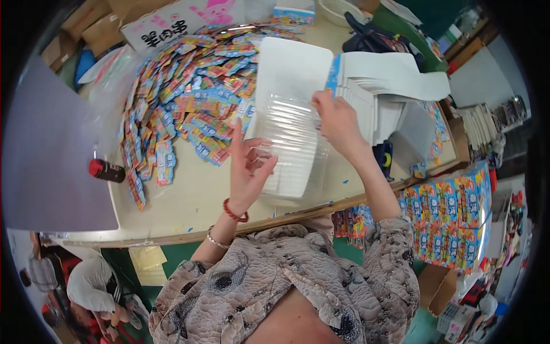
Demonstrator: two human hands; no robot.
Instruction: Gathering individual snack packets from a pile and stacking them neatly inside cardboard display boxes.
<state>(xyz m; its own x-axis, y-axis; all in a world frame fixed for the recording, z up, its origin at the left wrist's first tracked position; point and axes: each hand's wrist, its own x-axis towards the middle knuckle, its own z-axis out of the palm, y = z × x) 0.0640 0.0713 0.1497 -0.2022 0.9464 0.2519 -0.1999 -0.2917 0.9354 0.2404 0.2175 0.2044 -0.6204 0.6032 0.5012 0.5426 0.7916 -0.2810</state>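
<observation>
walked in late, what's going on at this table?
A person is handling a clear ribbed plastic tray that lies over a white panel on the table. The right hand appears to pinch the tray's upper right edge; the left hand, thumb and fingers spread, is at its left side. A heap of colourful packets lies to the left, with stacked white card pieces to the right.

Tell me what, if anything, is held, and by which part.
The right hand appears to pinch the clear tray by its upper right edge. The left hand is at the tray's left side; whether it grips cannot be told.
</observation>
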